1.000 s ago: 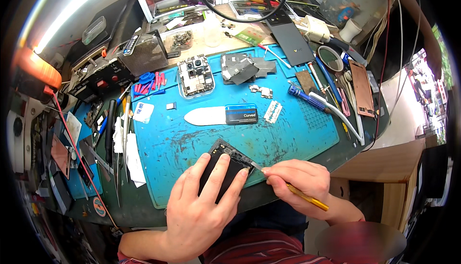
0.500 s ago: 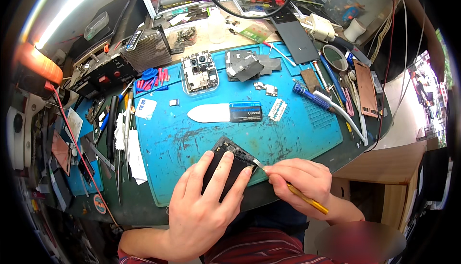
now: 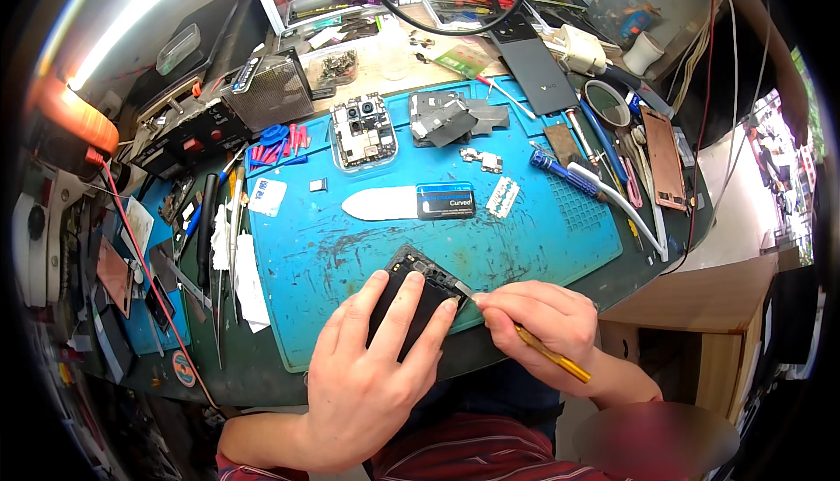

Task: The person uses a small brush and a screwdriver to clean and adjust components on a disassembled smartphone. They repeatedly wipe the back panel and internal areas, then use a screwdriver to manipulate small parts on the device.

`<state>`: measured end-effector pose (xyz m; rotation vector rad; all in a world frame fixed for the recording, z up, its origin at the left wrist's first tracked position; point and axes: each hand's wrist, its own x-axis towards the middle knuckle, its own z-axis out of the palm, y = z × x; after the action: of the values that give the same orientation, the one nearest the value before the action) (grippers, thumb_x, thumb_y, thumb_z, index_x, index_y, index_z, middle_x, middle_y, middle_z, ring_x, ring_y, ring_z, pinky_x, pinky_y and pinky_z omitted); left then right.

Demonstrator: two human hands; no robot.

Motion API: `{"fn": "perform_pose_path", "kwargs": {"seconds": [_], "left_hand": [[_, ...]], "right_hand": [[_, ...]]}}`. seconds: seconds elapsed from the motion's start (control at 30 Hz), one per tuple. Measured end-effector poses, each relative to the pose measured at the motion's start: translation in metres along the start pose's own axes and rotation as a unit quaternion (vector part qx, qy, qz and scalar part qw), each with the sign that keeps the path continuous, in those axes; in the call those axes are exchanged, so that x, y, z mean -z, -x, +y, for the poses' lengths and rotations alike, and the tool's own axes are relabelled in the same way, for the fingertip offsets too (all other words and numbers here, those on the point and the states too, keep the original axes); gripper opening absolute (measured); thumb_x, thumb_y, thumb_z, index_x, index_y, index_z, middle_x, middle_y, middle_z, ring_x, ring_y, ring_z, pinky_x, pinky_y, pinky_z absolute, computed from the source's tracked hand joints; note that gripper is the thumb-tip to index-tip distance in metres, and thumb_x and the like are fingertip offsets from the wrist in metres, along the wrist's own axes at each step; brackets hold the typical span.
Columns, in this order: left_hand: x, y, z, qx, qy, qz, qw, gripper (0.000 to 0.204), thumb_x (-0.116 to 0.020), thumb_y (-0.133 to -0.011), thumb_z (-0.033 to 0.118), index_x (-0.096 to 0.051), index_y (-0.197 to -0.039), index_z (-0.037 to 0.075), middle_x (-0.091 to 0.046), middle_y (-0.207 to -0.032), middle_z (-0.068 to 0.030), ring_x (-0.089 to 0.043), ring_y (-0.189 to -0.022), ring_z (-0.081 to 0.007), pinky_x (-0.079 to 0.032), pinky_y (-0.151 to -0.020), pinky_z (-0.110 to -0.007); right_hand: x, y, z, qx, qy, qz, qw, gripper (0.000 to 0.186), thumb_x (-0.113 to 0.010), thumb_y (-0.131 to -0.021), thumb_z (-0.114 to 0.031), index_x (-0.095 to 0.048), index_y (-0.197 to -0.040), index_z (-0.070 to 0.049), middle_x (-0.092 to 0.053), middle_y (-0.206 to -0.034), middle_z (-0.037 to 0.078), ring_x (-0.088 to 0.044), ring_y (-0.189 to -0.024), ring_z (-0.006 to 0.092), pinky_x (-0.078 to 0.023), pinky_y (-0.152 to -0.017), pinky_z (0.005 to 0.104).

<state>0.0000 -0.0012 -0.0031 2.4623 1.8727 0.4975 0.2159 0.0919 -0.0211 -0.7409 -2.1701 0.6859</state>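
An opened black smartphone (image 3: pixel 404 304) lies tilted near the mat's front edge, its inner parts showing along the top end. Spread across its dark face, the fingers of my left hand (image 3: pixel 367 367) hold it; the hand covers its lower part. My right hand (image 3: pixel 547 323) pinches a slim pry tool with a gold handle (image 3: pixel 560 358) and a flat metal blade. The blade's tip meets the phone's upper right edge, close to my left fingertip; the exact contact is too small to make out.
On the blue mat (image 3: pixel 350 262) lie a flat pry card (image 3: pixel 385 203), a perforated metal blade (image 3: pixel 502 196), small board pieces (image 3: pixel 481 160) and a SIM tray-like part (image 3: pixel 318 185). Behind stands a clear box with a circuit board (image 3: pixel 363 131). Screwdrivers (image 3: pixel 569 173) and tweezers (image 3: pixel 217 306) flank the mat.
My right hand and the pry tool have shifted very slightly left and up along the phone's edge. The left hand keeps its place; the whole view has moved a little.
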Motion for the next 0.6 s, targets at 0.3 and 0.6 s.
{"fn": "perform_pose_path", "kwargs": {"seconds": [0.3, 0.6], "left_hand": [[-0.0007, -0.0001, -0.0003, 0.001, 0.009, 0.005, 1.0, 0.061, -0.085, -0.078, 0.015, -0.076, -0.137, 0.022, -0.064, -0.15, -0.0128, -0.061, -0.132, -0.0389, -0.055, -0.1, -0.048], [-0.0021, -0.0021, -0.0008, -0.007, 0.009, 0.009, 1.0, 0.06, -0.085, -0.078, 0.016, -0.077, -0.137, 0.022, -0.064, -0.149, -0.013, -0.061, -0.133, -0.039, -0.055, -0.1, -0.048]], "right_hand": [[0.0055, 0.0075, 0.002, -0.006, -0.001, -0.009, 1.0, 0.019, -0.082, -0.088, 0.003, -0.078, -0.107, 0.001, -0.078, -0.093, 0.014, -0.077, -0.078, 0.0299, -0.062, -0.069, 0.0351], [0.0039, 0.0088, 0.0025, 0.008, 0.017, 0.012, 1.0, 0.018, -0.083, -0.088, 0.004, -0.078, -0.105, 0.002, -0.078, -0.091, 0.014, -0.077, -0.076, 0.0289, -0.062, -0.067, 0.0348]]}}
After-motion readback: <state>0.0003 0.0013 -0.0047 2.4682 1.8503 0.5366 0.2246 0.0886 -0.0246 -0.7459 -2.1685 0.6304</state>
